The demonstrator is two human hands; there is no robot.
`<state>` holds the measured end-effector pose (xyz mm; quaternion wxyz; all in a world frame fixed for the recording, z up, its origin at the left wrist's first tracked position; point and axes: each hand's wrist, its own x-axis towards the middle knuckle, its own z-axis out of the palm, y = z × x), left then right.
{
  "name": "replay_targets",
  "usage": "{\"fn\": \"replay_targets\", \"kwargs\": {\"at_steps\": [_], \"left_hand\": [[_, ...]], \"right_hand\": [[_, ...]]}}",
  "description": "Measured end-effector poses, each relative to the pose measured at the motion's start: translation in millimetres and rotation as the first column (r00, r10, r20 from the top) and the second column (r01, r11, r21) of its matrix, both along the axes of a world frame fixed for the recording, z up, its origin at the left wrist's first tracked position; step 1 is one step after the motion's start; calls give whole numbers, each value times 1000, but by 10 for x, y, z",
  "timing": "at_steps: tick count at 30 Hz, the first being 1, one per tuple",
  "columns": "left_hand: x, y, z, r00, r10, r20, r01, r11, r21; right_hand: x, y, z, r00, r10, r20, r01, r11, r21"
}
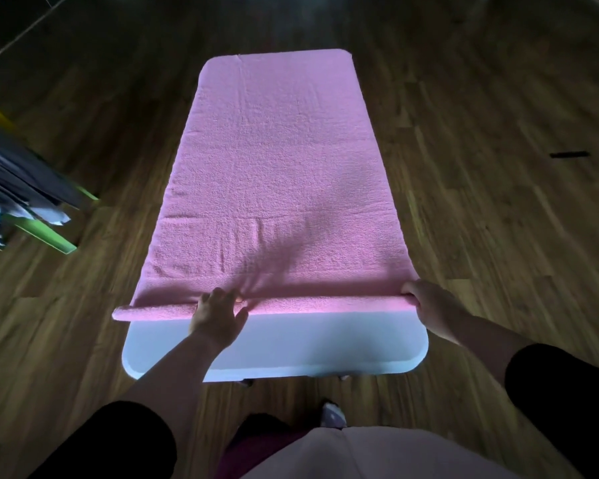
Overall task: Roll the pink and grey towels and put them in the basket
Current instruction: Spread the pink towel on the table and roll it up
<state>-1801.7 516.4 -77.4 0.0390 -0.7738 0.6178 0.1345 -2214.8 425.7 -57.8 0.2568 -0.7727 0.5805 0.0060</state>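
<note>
Currently: pink towel (274, 167) flat on surface (291, 344), stretching beyond the hands, near edge a thin roll. Left hand (218, 316) presses it, fingers spread; right hand (429, 305) grips its end, presumably so the roll runs even.

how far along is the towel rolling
Done: the pink towel lies flat on the white table, a first narrow turn rolled at its near edge. In hand: the left hand presses on that roll, the right hand grips its end. Left: nearly the whole length; no grey towel or basket in view.
</note>
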Motion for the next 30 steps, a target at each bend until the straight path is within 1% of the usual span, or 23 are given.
{"fn": "replay_targets", "kwargs": {"at_steps": [2,3,5,6,7,9,12,13,15,17,20,23,27,30], "left_hand": [[10,-16,9,1000,-21,7,21,1000,6],[29,-31,4,999,-36,5,36,999,17],[57,-51,33,999,-47,-26,47,998,38],[62,-56,61,998,-54,-40,56,998,35],[68,-50,74,997,-64,-50,66,998,24],[45,-7,133,995,-79,-53,78,997,-13],[56,100,175,992,-127,-26,125,991,-57],[89,141,166,989,-146,-10,144,986,-86],[203,206,137,987,-159,3,159,979,-125],[343,259,119,990,-140,15,140,979,-147],[585,303,108,996,-88,10,89,986,-140],[875,321,75,999,-40,-17,38,991,-131],[1254,372,59,999,-41,7,41,993,-112],[1518,387,93,998,68,-7,-68,993,-94]], "right_hand": [[-20,-57,-20,1000,-2,-27,2,1000,1],[-20,-87,-20,998,-20,-57,19,999,-30],[-8,-125,-11,974,-103,-201,85,992,-94],[25,-135,14,952,-119,-282,77,985,-153],[71,-143,25,940,-97,-327,27,977,-212],[225,-117,41,964,18,-267,-92,960,-265],[572,31,59,965,221,-141,-251,934,-255],[704,98,73,956,268,-121,-291,925,-244],[961,218,84,937,324,-133,-347,908,-233],[1134,284,63,931,304,-203,-344,917,-202],[1238,321,26,935,220,-279,-277,943,-186],[1274,342,-6,929,190,-317,-253,952,-172],[1330,353,3,924,160,-346,-223,963,-150],[1381,360,13,918,134,-374,-202,968,-150]]}}
